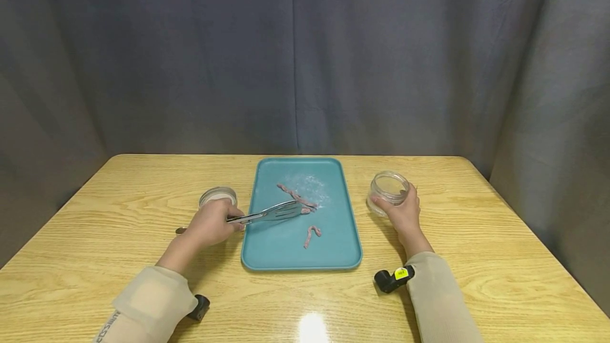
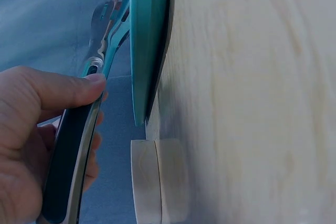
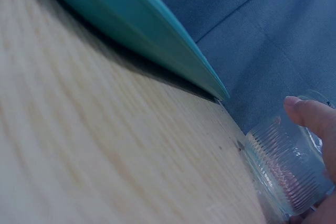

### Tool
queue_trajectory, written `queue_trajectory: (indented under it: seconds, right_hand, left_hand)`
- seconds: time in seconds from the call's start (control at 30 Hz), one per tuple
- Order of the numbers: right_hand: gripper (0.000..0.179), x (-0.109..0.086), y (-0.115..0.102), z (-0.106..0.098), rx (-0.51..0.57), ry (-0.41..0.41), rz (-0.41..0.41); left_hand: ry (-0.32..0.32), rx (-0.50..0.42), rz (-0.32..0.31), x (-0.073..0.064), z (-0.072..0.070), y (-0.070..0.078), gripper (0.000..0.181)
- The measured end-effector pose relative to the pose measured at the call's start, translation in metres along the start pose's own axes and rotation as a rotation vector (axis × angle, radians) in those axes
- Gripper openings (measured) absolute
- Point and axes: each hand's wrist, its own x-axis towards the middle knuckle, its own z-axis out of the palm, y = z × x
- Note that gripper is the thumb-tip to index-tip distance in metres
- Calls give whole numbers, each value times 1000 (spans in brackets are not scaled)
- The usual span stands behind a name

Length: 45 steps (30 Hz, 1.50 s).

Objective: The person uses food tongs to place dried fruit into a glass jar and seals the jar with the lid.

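My left hand grips metal tongs with flat slotted ends, thumb along the top of the handle in the left wrist view. The tongs' ends are low over a blue-green tray, right at a short pink piece. Beside it lies a long pink twisted strip, and a hooked pink strip is nearer the front. My right hand holds a clear glass jar upright around its side, right of the tray. Pinkish stuff shows through the jar's ribbed wall in the right wrist view.
A round lid with a pale middle lies left of the tray, just beyond my left hand. A small brown object shows near the left wrist. White powder dusts the tray's far part. Grey curtains hang behind the wooden table.
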Motion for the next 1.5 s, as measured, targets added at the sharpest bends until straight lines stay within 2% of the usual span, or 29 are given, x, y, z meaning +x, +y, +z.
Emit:
queue_trajectory:
  seconds: [0.13, 0.4, 0.6, 0.9, 1.07, 1.37, 1.5]
  right_hand:
    - [91, 0, -1, 0, 2, -1, 1]
    - [92, 1, -2, 2, 1, -12, -3]
    - [92, 2, -3, 2, 3, -8, 1]
    - [92, 1, -4, 2, -5, -10, 14]
    - [93, 1, -3, 1, -7, -4, 5]
    - [92, -1, 0, 1, -15, -11, 18]
    - [92, -1, 0, 0, -6, -6, 0]
  left_hand:
    - [7, -20, -3, 0, -1, 0, 8]
    - [10, -118, -33, -2, -8, -5, 6]
    - [31, -136, -51, -3, -13, -8, 7]
    - [94, -150, -26, 2, -19, -6, 5]
    - [134, -195, -43, 9, -22, 1, 11]
    - [144, -273, -81, 26, -23, 22, 17]
    - [168, -278, -66, 34, -23, 33, 17]
